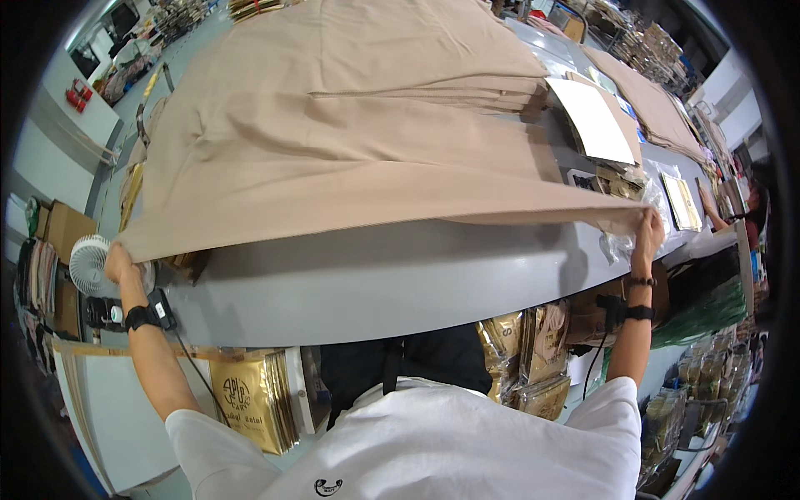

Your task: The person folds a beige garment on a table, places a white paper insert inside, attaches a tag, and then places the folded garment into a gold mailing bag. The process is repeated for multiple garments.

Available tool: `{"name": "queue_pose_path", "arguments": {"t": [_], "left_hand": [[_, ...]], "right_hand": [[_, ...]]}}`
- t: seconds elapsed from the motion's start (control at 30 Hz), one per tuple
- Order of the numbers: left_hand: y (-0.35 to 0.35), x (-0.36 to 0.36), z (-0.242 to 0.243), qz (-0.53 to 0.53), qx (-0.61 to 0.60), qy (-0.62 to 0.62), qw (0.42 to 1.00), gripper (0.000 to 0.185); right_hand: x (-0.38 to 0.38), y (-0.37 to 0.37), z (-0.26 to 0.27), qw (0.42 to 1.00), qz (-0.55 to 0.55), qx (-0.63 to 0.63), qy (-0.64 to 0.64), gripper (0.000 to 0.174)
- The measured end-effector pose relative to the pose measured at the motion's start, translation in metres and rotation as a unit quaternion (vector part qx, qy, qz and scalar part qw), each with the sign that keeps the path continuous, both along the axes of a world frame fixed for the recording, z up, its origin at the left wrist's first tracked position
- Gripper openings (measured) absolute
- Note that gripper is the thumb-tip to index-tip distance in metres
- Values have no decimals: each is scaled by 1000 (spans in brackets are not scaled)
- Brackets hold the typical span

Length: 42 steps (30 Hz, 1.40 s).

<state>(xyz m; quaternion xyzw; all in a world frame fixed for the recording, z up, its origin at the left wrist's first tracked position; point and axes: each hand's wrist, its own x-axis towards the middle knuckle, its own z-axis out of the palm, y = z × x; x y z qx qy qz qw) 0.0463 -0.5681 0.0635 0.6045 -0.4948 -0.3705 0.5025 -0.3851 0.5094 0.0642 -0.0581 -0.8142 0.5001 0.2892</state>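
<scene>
A wide sheet of beige fabric (375, 194) stretches between my two hands, its near edge lifted off the grey table (387, 281). At the left corner, my left hand (120, 262) grips the fabric beside a white fan. My right hand (650, 231) pinches the opposite corner, out past a clear plastic bag (615, 244). Behind the held sheet lies a stack of folded beige fabric (437, 56), its layered edges showing on the right. Shallow creases cross the sheet's left half.
A white card (594, 119) lies right of the stack, near gold packets (681, 200). The white fan (90, 262) stands at the left. Gold packages (250, 400) sit below the table edge. Another person's arm (712, 209) reaches in at the far right.
</scene>
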Motion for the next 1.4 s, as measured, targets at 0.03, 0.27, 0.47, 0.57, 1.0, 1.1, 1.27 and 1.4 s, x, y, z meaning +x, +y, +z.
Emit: {"name": "queue_pose_path", "arguments": {"t": [0.03, 0.27, 0.47, 0.57, 1.0, 1.1, 1.27, 1.4], "left_hand": [[5, -3, -6, -19, -32, 13, 999, 39], [127, -97, 18, -237, -214, -55, 946, 33], [331, -174, 48, -526, -248, 28, 813, 28], [393, -181, 62, -645, -223, 28, 731, 27], [457, -149, 69, -804, -182, 26, 565, 52], [455, -149, 65, -810, -173, 39, 560, 53], [464, -151, 58, -800, -166, 71, 573, 52], [488, -149, 32, -669, -116, 123, 724, 51]], "right_hand": [[5, 9, -3, 999, 2, -22, 33, 33], [56, -78, 47, 966, 197, -97, 136, 21], [116, -266, 92, 821, 555, 125, 44, 20], [130, -341, 101, 762, 637, 113, 36, 28], [119, -403, 90, 635, 747, -31, -196, 74], [115, -404, 84, 638, 744, -31, -195, 67], [111, -409, 84, 705, 674, 64, -212, 23], [121, -406, 94, 804, 589, 54, -68, 27]]}}
